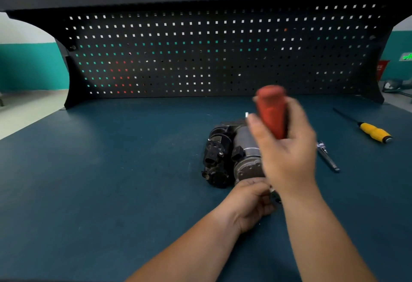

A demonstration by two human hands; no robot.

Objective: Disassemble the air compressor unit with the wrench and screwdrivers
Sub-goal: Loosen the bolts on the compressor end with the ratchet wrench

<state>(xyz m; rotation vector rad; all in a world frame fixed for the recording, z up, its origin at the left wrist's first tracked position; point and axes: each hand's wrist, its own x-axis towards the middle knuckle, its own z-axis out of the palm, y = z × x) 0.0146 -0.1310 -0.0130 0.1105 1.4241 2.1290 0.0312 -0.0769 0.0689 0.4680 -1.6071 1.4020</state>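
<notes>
A person worked at a bench topped with a dark blue-green mat (111,170) and backed by a black perforated metal panel (200,54), where the black-and-grey metal air compressor unit (223,154) lay on its side right of centre, its near end just beyond the hands. The right hand (287,148), blurred by motion, was wrapped tightly around the fat red handle of a screwdriver (270,110), held upright with the shaft hidden behind the palm. The left hand (252,203) sat at the unit's near end with its fingers curled in; whether they pinched the hidden shaft, a small fastener or nothing could not be told. A yellow-handled screwdriver with a dark shaft (374,131) lay well off to the right, and a slim silver metal tool (327,156) rested just right of the working hand. The step appeared to be backing out a screw at the compressor's near end. Done well, it would call for seating the tip squarely in the screw head, pressing along the shaft's line while turning, and steadying the body so it cannot roll. A tilted tip risked slipping and chewing the screw head.
</notes>
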